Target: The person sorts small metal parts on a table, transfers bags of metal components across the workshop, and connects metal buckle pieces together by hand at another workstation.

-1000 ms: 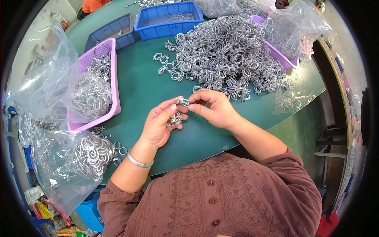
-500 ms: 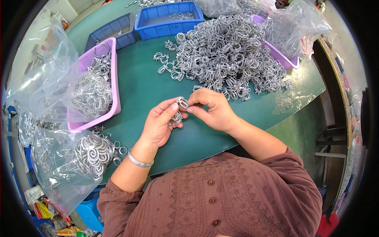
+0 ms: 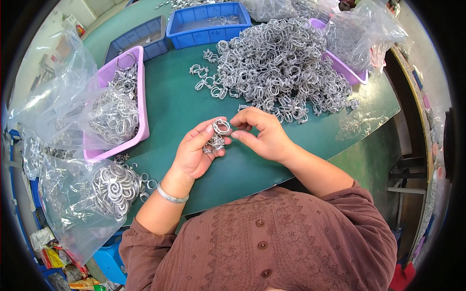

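Note:
My left hand (image 3: pixel 193 151) is closed around several small silver metal ring clamps (image 3: pixel 214 143), its thumb pressed on them. One clamp (image 3: pixel 222 127) stands up at the fingertips with its round opening showing. Close beside that clamp, on its right, my right hand (image 3: pixel 262 132) has thumb and forefinger drawn together in a pinch; whatever lies between the tips is too small to make out. Beyond both hands rises a large heap of similar clamps (image 3: pixel 276 68) on the green table (image 3: pixel 170 97), with a few loose ones at its left edge.
A purple basket (image 3: pixel 141 104) of metal parts stands at the left, partly under clear plastic. Nearer me, plain silver rings (image 3: pixel 116 186) spill from a plastic bag (image 3: pixel 63 194). Blue (image 3: pixel 208 36) and grey-blue bins (image 3: pixel 136 41) stand at the back; another purple basket (image 3: pixel 347 68) is far right.
The clamp at my left fingertips has turned so that its round opening shows. My right fingertips have shifted slightly away from it. The heap and baskets look the same.

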Tool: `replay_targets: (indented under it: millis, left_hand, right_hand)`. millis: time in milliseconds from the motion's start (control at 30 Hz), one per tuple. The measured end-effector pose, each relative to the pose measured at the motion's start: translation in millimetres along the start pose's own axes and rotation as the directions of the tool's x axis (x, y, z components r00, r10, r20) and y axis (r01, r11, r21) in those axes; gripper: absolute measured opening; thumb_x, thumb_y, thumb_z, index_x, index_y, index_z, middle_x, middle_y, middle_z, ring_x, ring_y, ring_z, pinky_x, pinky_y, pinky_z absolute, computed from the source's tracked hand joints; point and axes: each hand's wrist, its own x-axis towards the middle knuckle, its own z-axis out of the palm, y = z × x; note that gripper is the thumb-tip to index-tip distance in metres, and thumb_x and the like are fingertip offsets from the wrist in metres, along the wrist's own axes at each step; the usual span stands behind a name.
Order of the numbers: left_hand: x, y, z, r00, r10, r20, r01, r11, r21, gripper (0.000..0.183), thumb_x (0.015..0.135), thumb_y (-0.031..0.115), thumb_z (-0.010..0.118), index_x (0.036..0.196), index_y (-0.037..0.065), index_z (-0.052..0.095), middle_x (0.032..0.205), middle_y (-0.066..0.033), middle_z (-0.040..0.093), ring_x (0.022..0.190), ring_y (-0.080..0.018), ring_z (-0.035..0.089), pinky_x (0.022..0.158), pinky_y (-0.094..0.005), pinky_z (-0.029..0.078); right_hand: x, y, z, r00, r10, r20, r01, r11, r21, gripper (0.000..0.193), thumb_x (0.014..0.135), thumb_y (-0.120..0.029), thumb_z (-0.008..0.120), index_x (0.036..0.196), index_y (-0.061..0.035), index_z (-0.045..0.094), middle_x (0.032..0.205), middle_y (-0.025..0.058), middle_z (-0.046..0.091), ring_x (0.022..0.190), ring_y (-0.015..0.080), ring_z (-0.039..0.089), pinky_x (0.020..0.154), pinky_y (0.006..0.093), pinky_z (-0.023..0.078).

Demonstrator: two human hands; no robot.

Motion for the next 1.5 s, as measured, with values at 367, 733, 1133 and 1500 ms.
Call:
replay_targets:
  millis: [367, 733, 1133, 1500]
  left_hand:
    - [0, 0, -3, 0.998, 0.002, 0.063, 0.0, 0.999, -0.037, 0.033, 0.086, 0.017, 0.047, 0.115, 0.0, 0.046, 0.096, -0.0088, 0.057, 0.08, -0.0181, 0.057, 0.058, -0.0243, 0.047]
    - [0, -1, -1, 0.999, 0.011, 0.044, -0.011, 1.0, -0.011, 0.035, 0.085, 0.017, 0.049, 0.115, 0.001, 0.046, 0.095, -0.0083, 0.056, 0.078, -0.0175, 0.055, 0.056, -0.0262, 0.046]
    - [0, -2, 3, 0.999, 0.023, -0.032, -0.02, 0.996, 0.082, 0.031, 0.086, 0.02, 0.047, 0.108, -0.001, 0.049, 0.086, -0.0059, 0.059, 0.072, -0.0144, 0.057, 0.053, -0.0237, 0.047]
    - [-1, 1, 2, 0.996, -0.041, -0.079, 0.045, 0.998, 0.051, 0.027, 0.088, 0.024, 0.042, 0.1, 0.002, 0.052, 0.086, -0.0073, 0.059, 0.073, -0.0161, 0.057, 0.051, -0.0243, 0.043]
  right_hand:
    - [0, 0, 2, 1.0, -0.016, 0.011, 0.016, 1.0, 0.025, 0.015, 0.07, 0.0, 0.062, 0.084, -0.0018, 0.056, 0.076, 0.0069, 0.054, 0.068, 0.0162, 0.054, 0.059, 0.0255, 0.044]
    - [1, -6, 4, 1.0, 0.007, -0.023, -0.008, 1.0, -0.021, 0.019, 0.068, -0.006, 0.067, 0.084, -0.0023, 0.056, 0.074, 0.006, 0.054, 0.067, 0.015, 0.053, 0.056, 0.0247, 0.043]
    - [2, -11, 5, 0.953, 0.284, 0.102, -0.3, 0.927, 0.226, 0.014, 0.079, -0.01, 0.059, 0.088, 0.0009, 0.057, 0.075, 0.0027, 0.058, 0.065, 0.0053, 0.053, 0.056, 0.0189, 0.042]
    - [0, -6, 7, 0.905, 0.388, 0.174, -0.425, 0.833, 0.355, 0.015, 0.083, -0.009, 0.053, 0.093, 0.0025, 0.057, 0.082, 0.001, 0.058, 0.07, 0.0028, 0.05, 0.062, 0.018, 0.042]
